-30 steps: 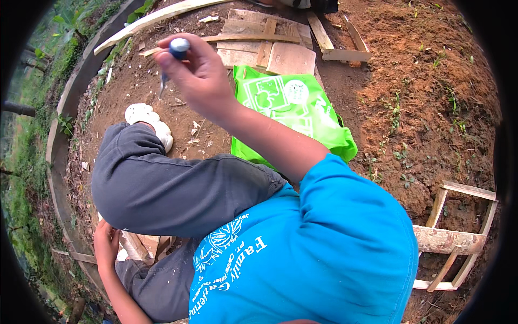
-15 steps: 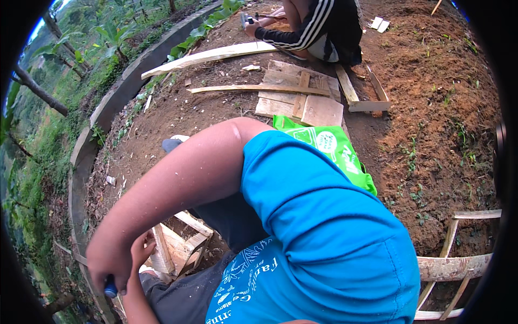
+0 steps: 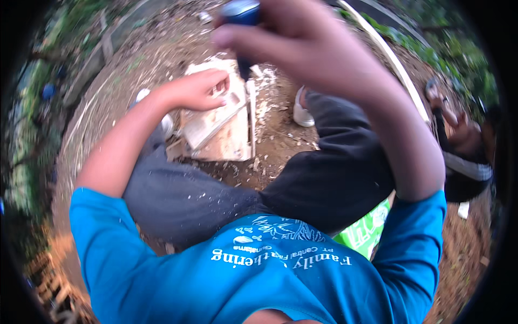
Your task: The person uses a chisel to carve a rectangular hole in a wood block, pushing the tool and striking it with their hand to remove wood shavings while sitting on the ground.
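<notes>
My right hand (image 3: 286, 40) is raised at the top middle, smeared by motion, its fingers closed round a blue-handled tool (image 3: 241, 15). A dark, narrow part of the tool points down from the fist, in front of the far right edge of the wood; whether it touches cannot be told. To its left my left hand (image 3: 202, 89) lies over a pale wooden board (image 3: 208, 129), fingers loosely curled and thumb apart, with nothing visible between them. The board has a cut hollow beside that hand and rests tilted on a wider wooden piece (image 3: 233, 143) between my legs.
Wood shavings (image 3: 264, 81) litter the soil around the work. A green printed bag (image 3: 364, 229) lies by my right thigh. At the far right a person (image 3: 464, 140) crouches beyond a long pale plank (image 3: 386, 51). A low concrete edge (image 3: 110, 40) runs at upper left.
The view has swung toward my lap, bringing the wood between my legs to the upper middle. My right hand still holds the blue-handled tool; my left hand remains by the wood.
</notes>
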Demonstrator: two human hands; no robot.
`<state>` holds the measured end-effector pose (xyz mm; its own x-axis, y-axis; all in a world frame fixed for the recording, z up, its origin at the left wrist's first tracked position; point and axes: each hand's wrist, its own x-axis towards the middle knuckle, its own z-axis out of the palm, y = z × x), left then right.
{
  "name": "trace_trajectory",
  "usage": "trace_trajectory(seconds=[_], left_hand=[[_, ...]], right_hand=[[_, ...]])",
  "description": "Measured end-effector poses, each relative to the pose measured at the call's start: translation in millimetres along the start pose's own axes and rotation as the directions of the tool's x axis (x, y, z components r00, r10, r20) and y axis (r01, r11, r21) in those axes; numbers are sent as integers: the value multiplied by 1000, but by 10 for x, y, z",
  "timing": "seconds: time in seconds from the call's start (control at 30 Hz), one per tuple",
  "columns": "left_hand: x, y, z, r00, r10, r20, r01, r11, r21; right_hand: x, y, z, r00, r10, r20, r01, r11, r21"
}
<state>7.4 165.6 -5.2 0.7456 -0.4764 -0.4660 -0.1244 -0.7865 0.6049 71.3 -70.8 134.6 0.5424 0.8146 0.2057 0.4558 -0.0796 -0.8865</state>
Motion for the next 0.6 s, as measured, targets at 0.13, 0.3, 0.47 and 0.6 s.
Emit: trace_trajectory(seconds=[0.13,0.3,0.47,0.6], left_hand=[[-172,-46,-66,963,-193,187,189,981,41],[-149,-131,88,952,-143,270,158,987,-35],[-57,-73,76,951,-152,268,154,988,13],[-30,-235,250,948,-87,307,86,996,15]], right_hand=[[26,103,-309,991,109,-83,-100,989,107],[70,-155,-26,951,241,-195,-228,970,83],[111,288,-33,975,219,29,-221,966,134],[155,541,-40,903,427,49,-428,887,170]])
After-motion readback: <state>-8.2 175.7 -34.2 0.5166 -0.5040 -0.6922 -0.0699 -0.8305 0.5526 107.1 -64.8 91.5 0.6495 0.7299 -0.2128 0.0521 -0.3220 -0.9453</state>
